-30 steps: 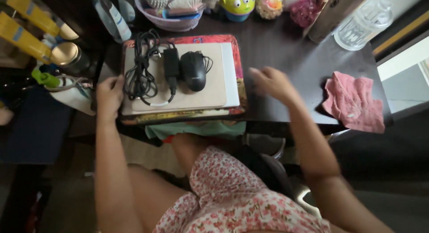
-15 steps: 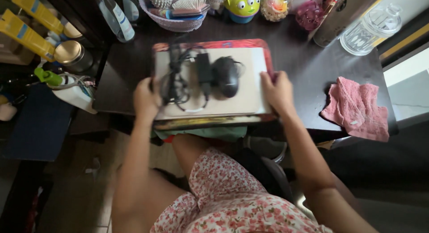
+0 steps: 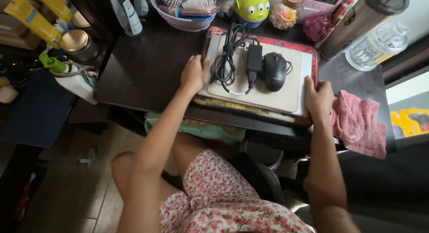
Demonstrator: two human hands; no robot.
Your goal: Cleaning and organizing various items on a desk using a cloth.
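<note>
Laptop [image 3: 304, 72], stacked on a red-edged sleeve [image 3: 286, 43] and topped by a tan pad [image 3: 286, 92], sits on the dark desk [image 3: 147, 68], gripped at its left edge by the left hand [image 3: 193, 74] and at its right by the right hand [image 3: 318, 99], apparently to steady it. Atop lie a coiled cable [image 3: 228, 59] and a mouse [image 3: 273, 71]. Right of the laptop lies a pink cloth [image 3: 359, 123]; far left, yellow tubes [image 3: 31, 18].
</note>
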